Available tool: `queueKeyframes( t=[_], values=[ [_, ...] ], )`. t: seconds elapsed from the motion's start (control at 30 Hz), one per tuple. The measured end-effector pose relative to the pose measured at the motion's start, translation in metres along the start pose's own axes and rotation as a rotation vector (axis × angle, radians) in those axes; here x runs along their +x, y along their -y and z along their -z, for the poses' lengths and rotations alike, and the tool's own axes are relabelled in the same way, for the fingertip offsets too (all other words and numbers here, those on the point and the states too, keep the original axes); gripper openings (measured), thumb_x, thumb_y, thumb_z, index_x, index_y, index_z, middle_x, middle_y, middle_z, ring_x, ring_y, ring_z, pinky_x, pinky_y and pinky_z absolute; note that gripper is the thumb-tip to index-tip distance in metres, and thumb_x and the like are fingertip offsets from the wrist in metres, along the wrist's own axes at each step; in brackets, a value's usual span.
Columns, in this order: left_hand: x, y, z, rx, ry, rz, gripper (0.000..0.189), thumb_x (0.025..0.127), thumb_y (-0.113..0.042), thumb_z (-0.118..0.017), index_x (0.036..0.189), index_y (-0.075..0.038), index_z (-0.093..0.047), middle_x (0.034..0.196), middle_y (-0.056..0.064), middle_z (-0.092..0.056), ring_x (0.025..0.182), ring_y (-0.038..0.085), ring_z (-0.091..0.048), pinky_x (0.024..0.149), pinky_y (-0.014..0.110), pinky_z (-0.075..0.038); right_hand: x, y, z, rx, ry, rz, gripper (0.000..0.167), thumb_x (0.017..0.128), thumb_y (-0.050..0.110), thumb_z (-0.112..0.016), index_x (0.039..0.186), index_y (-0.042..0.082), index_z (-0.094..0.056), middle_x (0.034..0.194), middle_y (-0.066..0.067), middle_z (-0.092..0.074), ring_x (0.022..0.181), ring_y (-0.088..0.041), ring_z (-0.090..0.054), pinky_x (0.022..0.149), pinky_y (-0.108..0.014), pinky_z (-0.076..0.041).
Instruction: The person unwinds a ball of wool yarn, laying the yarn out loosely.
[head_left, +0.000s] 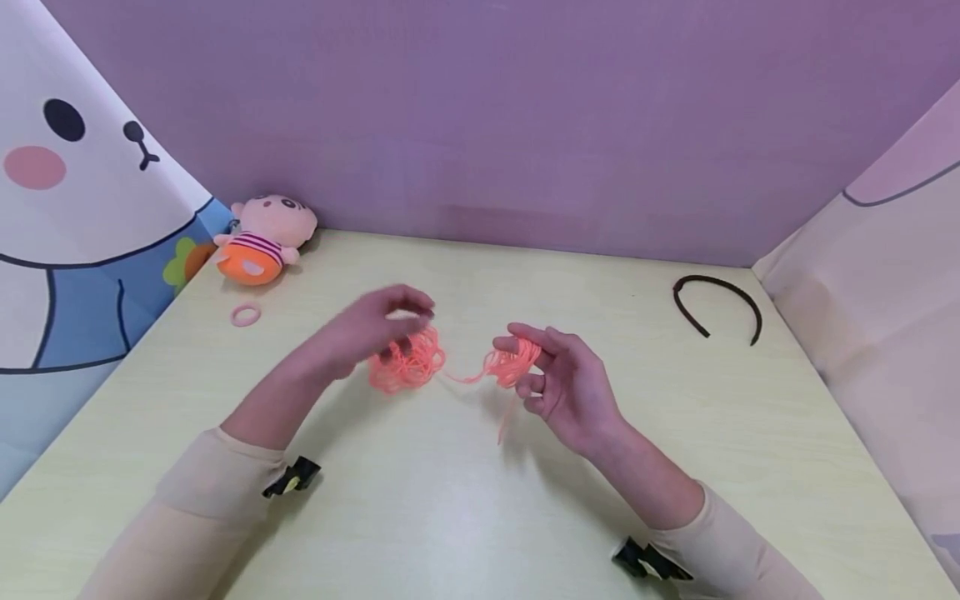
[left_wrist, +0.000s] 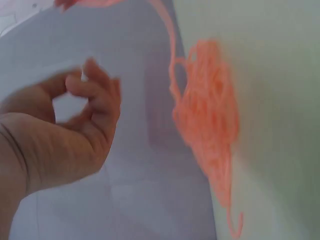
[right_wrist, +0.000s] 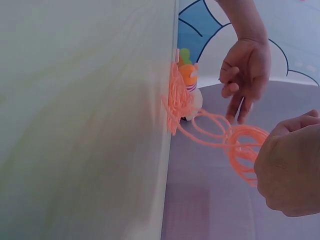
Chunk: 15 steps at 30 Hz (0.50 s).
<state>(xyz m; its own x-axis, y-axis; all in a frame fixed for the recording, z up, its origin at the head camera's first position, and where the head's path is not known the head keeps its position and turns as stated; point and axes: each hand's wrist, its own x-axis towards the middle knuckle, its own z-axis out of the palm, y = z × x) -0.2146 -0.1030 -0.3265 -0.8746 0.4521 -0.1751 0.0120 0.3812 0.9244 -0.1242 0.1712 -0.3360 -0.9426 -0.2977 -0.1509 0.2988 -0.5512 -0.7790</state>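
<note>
A loose heap of coral-orange yarn (head_left: 406, 362) lies on the table in the head view. Above it hovers my left hand (head_left: 378, 325), fingers loosely bent. In the left wrist view that hand (left_wrist: 65, 120) is apart from the yarn heap (left_wrist: 207, 110), with nothing between thumb and fingers. My right hand (head_left: 573, 383) holds a smaller wound bundle of the same yarn (head_left: 513, 363), its loops passing round the fingers. One strand joins bundle and heap, and a short tail hangs below the bundle. From the right wrist, the looped bundle (right_wrist: 245, 150) shows beside the back of my right hand (right_wrist: 292, 167).
At the back left corner sits a plush doll (head_left: 262, 239) in orange shorts, with a pink ring-shaped band (head_left: 245, 314) in front of it. A dark headband (head_left: 720, 283) lies at the back right. Purple and patterned cloth walls border the pale table (head_left: 465, 517).
</note>
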Motion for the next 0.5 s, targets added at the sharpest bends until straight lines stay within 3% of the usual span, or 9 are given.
queueKeyframes(
  t=[0.13, 0.23, 0.37, 0.5],
  values=[
    [-0.001, 0.004, -0.02, 0.109, 0.223, 0.023, 0.039, 0.099, -0.02, -0.067, 0.136, -0.012, -0.057, 0.136, 0.011, -0.057, 0.071, 0.034, -0.061, 0.052, 0.03, -0.043, 0.0, 0.0, 0.0, 0.024, 0.04, 0.023, 0.041, 0.107, 0.027, -0.036, 0.125, 0.008, -0.068, 0.117, -0.008, -0.072, 0.058, -0.014, -0.063, 0.058, -0.022, -0.052],
    [-0.003, 0.007, -0.031, 0.174, 0.312, 0.039, 0.043, 0.097, -0.021, -0.07, 0.137, -0.013, -0.058, 0.134, 0.006, -0.059, 0.07, 0.038, -0.063, 0.051, 0.03, -0.042, 0.0, 0.0, 0.001, 0.036, 0.065, 0.04, 0.042, 0.107, 0.028, -0.034, 0.122, 0.01, -0.07, 0.117, -0.008, -0.072, 0.058, -0.013, -0.064, 0.058, -0.022, -0.052],
    [-0.003, 0.008, -0.038, 0.208, 0.353, 0.038, 0.032, 0.096, -0.018, -0.071, 0.126, -0.009, -0.064, 0.114, 0.008, -0.067, 0.06, 0.028, -0.06, 0.05, 0.029, -0.04, -0.001, -0.001, 0.001, 0.058, 0.093, 0.049, 0.045, 0.108, 0.03, -0.032, 0.122, 0.01, -0.069, 0.116, -0.007, -0.072, 0.059, -0.014, -0.065, 0.058, -0.022, -0.052],
    [-0.003, 0.007, -0.035, 0.199, 0.301, 0.033, 0.017, 0.097, -0.016, -0.07, 0.108, -0.003, -0.069, 0.09, 0.012, -0.067, 0.057, 0.02, -0.055, 0.051, 0.029, -0.041, -0.001, 0.0, 0.002, 0.076, 0.1, 0.052, 0.046, 0.109, 0.031, -0.031, 0.123, 0.009, -0.068, 0.116, -0.007, -0.072, 0.059, -0.016, -0.065, 0.059, -0.022, -0.053]
  ],
)
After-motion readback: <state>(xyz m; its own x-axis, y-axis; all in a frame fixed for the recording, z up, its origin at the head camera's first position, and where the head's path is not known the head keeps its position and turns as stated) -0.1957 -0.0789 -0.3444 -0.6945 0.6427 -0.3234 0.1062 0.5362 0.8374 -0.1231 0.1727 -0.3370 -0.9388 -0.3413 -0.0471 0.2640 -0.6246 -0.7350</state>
